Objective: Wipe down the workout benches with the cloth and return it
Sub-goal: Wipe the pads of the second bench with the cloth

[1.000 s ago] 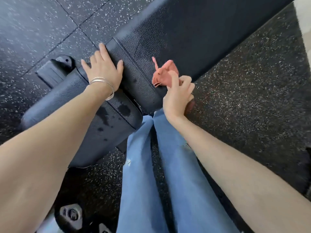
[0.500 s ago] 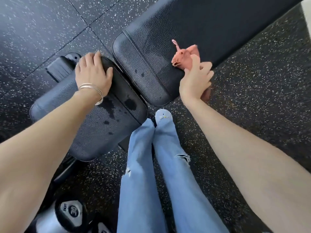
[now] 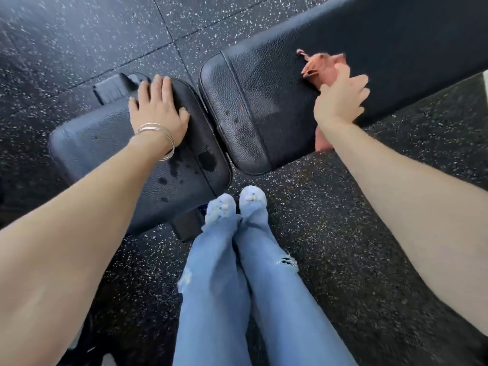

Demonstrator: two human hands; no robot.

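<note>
- The right hand (image 3: 340, 101), gripping the crumpled salmon-pink cloth (image 3: 320, 67), has slid along the long black textured backrest pad (image 3: 264, 101). It began just beside the pad's rounded end and is now well along its length.
- The left hand (image 3: 158, 109) has shifted off the gap between the pads and now lies flat at the far edge of the black seat pad (image 3: 105, 143).
- A pair of light blue shoes (image 3: 237, 204) has come into view below the pads.

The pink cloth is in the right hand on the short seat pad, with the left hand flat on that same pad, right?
No. In the head view the right hand holds the pink cloth on the long pad, not the short seat pad, where the left hand lies flat.
</note>
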